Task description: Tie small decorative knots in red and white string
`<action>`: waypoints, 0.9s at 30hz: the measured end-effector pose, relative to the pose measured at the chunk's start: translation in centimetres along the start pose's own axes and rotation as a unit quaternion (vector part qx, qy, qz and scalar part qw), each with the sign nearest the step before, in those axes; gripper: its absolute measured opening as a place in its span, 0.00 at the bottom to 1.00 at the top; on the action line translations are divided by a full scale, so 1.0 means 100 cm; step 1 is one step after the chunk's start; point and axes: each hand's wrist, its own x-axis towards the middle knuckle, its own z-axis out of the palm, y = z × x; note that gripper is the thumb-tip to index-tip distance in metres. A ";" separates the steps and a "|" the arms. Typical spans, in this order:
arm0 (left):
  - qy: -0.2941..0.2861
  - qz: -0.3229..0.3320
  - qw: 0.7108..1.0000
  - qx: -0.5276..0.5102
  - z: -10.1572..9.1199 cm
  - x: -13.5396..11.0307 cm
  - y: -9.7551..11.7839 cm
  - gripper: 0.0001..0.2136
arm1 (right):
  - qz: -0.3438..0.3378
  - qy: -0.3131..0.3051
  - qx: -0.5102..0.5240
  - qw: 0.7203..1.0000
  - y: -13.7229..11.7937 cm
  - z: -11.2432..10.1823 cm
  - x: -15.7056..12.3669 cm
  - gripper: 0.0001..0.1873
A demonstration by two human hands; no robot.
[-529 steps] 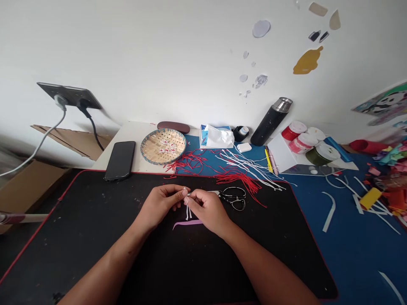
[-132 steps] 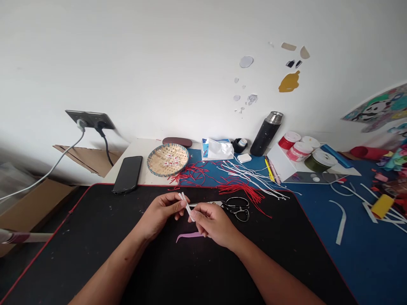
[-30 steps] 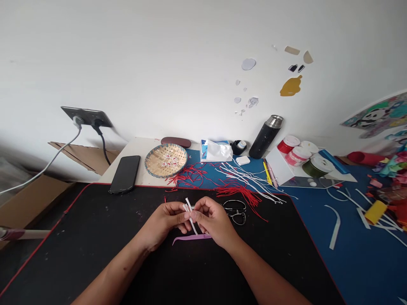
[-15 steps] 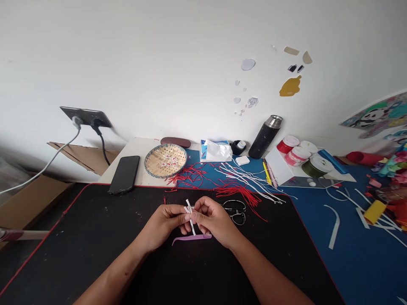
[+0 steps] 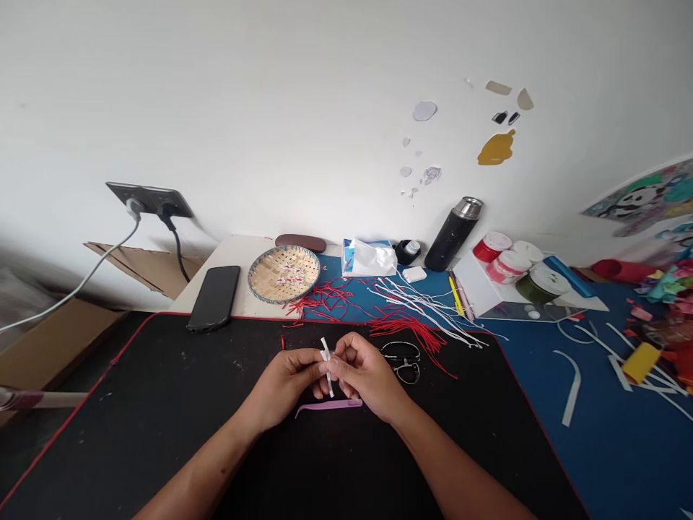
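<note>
Between my hands, above the black mat (image 5: 162, 412), is a narrow white strip (image 5: 331, 388), folded or crossed near its upper part. My left hand (image 5: 295, 379) pinches it from the left with thumb and forefinger. From the right, my right hand (image 5: 360, 372) pinches it too, thumb against the strip. The fingertips hide its middle. Purple tweezers (image 5: 330, 408) with a bent tip lie on the mat just below my hands. Right behind my right hand are scissors (image 5: 406, 361), their blades mostly hidden.
Behind the mat are a woven basket (image 5: 260, 289) holding small red-and-white pieces, red cords (image 5: 403, 326), white cords (image 5: 427, 307) and a tissue box (image 5: 351, 266). A phone (image 5: 215, 297) lies left. A black flask (image 5: 453, 235) and thread spools (image 5: 541, 283) stand right. Paper strips (image 5: 571, 390) lie farther right.
The white strip has turned slightly; its upper ends, spread apart before, now sit closer together. Both hands keep their pinch on it, and the whole view has shifted a little.
</note>
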 end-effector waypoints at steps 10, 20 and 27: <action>-0.011 -0.027 1.000 -0.009 -0.004 0.003 -0.005 0.22 | -0.021 0.018 -0.017 0.999 -0.001 0.002 0.000 0.21; -0.029 -0.047 0.997 0.060 0.001 0.000 -0.001 0.24 | -0.025 0.041 -0.039 0.998 0.005 0.001 0.002 0.19; -0.026 -0.058 0.995 0.074 -0.002 0.001 -0.002 0.22 | -0.045 0.054 -0.057 0.996 0.005 0.006 0.001 0.16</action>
